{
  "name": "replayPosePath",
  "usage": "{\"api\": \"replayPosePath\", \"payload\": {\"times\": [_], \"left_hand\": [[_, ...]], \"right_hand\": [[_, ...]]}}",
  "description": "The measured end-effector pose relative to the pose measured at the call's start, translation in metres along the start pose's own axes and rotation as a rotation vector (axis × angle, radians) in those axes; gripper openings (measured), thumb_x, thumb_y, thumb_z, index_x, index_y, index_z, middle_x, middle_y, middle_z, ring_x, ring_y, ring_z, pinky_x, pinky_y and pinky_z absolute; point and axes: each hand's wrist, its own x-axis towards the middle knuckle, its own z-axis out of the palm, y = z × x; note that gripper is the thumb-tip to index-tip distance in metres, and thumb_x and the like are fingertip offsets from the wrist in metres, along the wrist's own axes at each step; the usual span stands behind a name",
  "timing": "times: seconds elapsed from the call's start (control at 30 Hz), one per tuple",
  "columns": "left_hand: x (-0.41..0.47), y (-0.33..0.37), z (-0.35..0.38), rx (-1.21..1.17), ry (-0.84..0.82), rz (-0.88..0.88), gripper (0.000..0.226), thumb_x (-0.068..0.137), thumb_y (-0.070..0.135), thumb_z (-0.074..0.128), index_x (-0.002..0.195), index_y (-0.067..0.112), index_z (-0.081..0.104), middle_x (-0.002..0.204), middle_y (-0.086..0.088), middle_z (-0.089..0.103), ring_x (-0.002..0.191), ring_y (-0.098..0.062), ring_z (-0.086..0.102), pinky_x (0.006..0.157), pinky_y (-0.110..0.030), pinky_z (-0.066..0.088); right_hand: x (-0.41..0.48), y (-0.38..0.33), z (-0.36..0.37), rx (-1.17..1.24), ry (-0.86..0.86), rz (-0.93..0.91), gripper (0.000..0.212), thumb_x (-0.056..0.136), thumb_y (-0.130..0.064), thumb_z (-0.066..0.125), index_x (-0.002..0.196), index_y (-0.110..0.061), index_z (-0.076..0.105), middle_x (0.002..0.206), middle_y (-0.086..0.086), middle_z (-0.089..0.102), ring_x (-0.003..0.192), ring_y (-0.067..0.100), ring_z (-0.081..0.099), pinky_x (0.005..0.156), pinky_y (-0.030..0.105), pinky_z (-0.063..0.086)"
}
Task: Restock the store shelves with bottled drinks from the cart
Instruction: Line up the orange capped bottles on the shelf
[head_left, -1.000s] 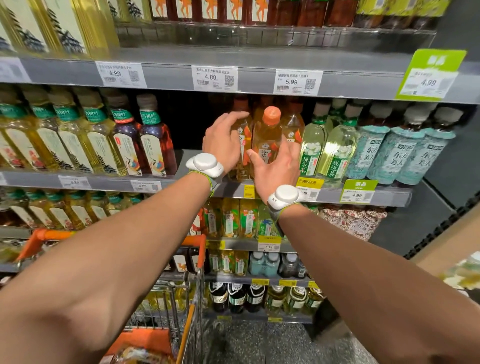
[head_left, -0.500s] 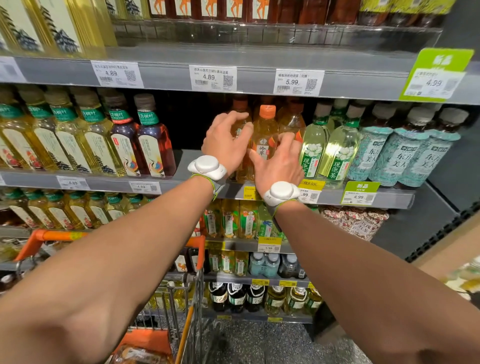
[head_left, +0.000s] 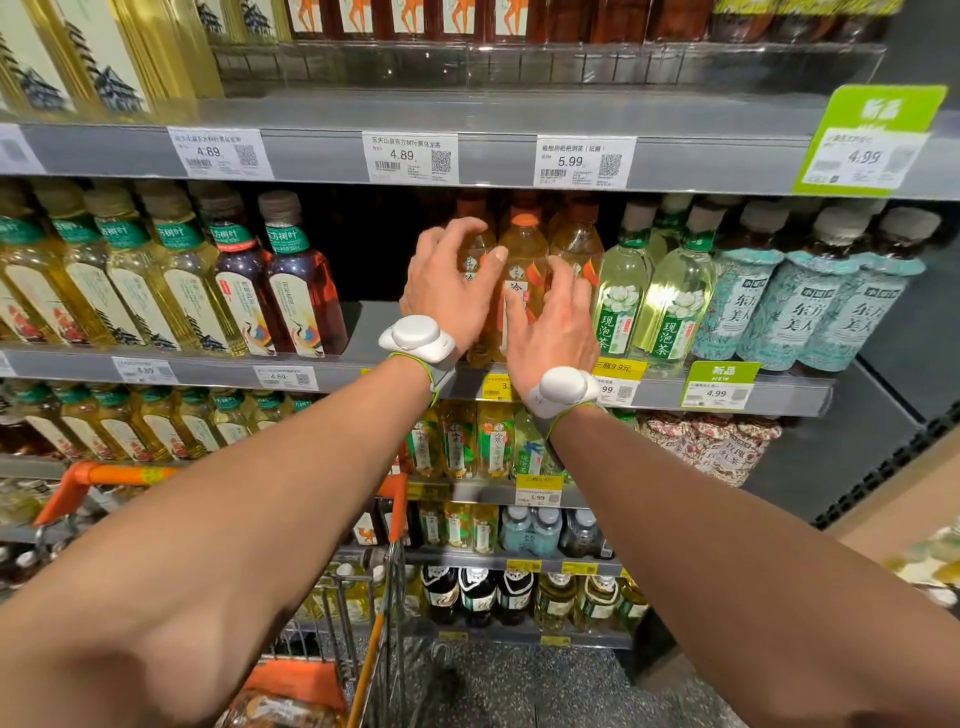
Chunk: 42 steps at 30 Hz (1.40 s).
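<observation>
Orange-capped bottle: a clear plastic bottle of amber tea with an orange cap (head_left: 524, 249) stands upright on the grey metal shelf (head_left: 363, 325), between the two hands and at the front of its row. It looks set down there.
Why so placed: like amber bottles stand just behind and to either side, so it fills the front gap with its label facing out.
Left hand: the left hand (head_left: 449, 291) has its fingers bent like a claw over the shoulder of the neighbouring amber bottle (head_left: 474, 249). Its thumb tip touches the orange-capped bottle's front. I cannot tell whether it grips or only steadies.
Right hand: the right hand (head_left: 556, 322) is spread, fingers nearly straight. They lie against the bottle's right flank and label and hold nothing. This looks like a nudge to square the bottle.
Beside the hands: pale green-tea bottles (head_left: 623, 291) stand just right of the right hand. Dark red bottles (head_left: 301, 280) stand well left of the left hand.
Cart: an orange-handled wire cart (head_left: 387, 597) sits below both forearms, within easy reach for the next bottle.
</observation>
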Motion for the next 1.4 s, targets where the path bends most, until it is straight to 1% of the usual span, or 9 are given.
{"api": "replayPosePath", "payload": {"times": [0.3,0.4,0.53,0.67,0.83,0.97,1.13,1.3,1.4], "left_hand": [[-0.010,-0.002,0.000,-0.021,0.012,0.024,0.059,0.086,0.021,0.074,0.139,0.023,0.049,0.137,0.000,0.053,0.120,-0.020,0.057,0.094,-0.036,0.049],[-0.009,-0.006,0.000,-0.158,0.025,-0.113,0.060,0.084,0.013,0.076,0.135,0.008,0.044,0.135,-0.007,0.054,0.121,-0.021,0.058,0.100,-0.036,0.050],[-0.013,-0.008,0.001,-0.261,-0.002,-0.338,0.049,0.086,0.005,0.068,0.132,0.008,0.052,0.122,0.002,0.061,0.118,-0.017,0.062,0.094,-0.021,0.050],[-0.014,-0.004,-0.004,-0.432,-0.077,-0.471,0.054,0.084,-0.005,0.055,0.136,0.010,0.051,0.131,-0.005,0.065,0.121,-0.021,0.062,0.107,-0.046,0.049],[-0.024,0.007,-0.019,-0.523,-0.137,-0.549,0.068,0.096,0.001,0.051,0.158,0.014,0.028,0.160,-0.012,0.037,0.147,-0.023,0.038,0.117,-0.038,0.037],[-0.056,-0.009,-0.041,-0.479,0.034,-0.648,0.033,0.102,0.015,0.051,0.134,0.010,0.055,0.125,-0.009,0.062,0.105,-0.017,0.061,0.093,-0.040,0.053],[-0.125,-0.046,-0.081,-0.549,0.142,-0.837,0.012,0.097,0.014,0.049,0.090,0.016,0.059,0.075,0.001,0.060,0.063,-0.014,0.051,0.052,-0.020,0.042],[-0.188,-0.091,-0.126,-0.439,0.240,-0.959,0.019,0.098,0.026,0.049,0.098,0.015,0.064,0.089,-0.001,0.065,0.079,-0.019,0.059,0.072,-0.034,0.050],[-0.220,-0.118,-0.157,-0.441,0.347,-1.009,0.014,0.096,0.025,0.053,0.094,0.019,0.065,0.077,0.005,0.064,0.070,-0.012,0.060,0.068,-0.032,0.051]], "right_hand": [[-0.004,0.003,-0.001,0.027,-0.102,-0.006,0.029,0.101,-0.030,0.054,0.129,-0.023,0.055,0.113,0.000,0.069,0.103,0.029,0.063,0.074,0.039,0.045],[-0.008,0.005,-0.001,0.052,-0.109,0.005,0.029,0.101,-0.026,0.054,0.129,-0.022,0.056,0.111,0.000,0.071,0.100,0.029,0.065,0.074,0.039,0.046],[-0.010,0.012,-0.001,0.101,-0.128,-0.012,0.027,0.100,-0.024,0.054,0.127,-0.021,0.054,0.108,0.000,0.071,0.097,0.029,0.066,0.072,0.037,0.045],[-0.014,0.015,-0.002,0.147,-0.151,-0.011,0.024,0.099,-0.024,0.055,0.123,-0.021,0.053,0.107,0.002,0.071,0.097,0.030,0.066,0.072,0.037,0.045],[-0.022,0.016,0.001,0.206,-0.217,-0.011,0.018,0.099,-0.026,0.055,0.116,-0.018,0.054,0.101,0.004,0.070,0.091,0.032,0.065,0.068,0.035,0.040],[-0.043,0.012,0.011,0.324,-0.370,-0.013,0.017,0.100,-0.028,0.055,0.112,-0.016,0.056,0.094,0.007,0.070,0.090,0.031,0.064,0.071,0.035,0.044],[-0.113,-0.004,0.034,0.432,-0.571,-0.008,0.016,0.100,-0.027,0.056,0.107,-0.013,0.061,0.095,0.010,0.073,0.095,0.037,0.064,0.075,0.042,0.047],[-0.187,-0.033,0.052,0.499,-0.722,-0.036,0.014,0.098,-0.023,0.059,0.101,-0.010,0.063,0.092,0.012,0.071,0.090,0.037,0.064,0.072,0.041,0.044],[-0.230,-0.050,0.061,0.488,-0.857,-0.108,0.015,0.100,-0.029,0.057,0.099,-0.015,0.062,0.081,0.002,0.069,0.080,0.028,0.063,0.067,0.039,0.046]]}}
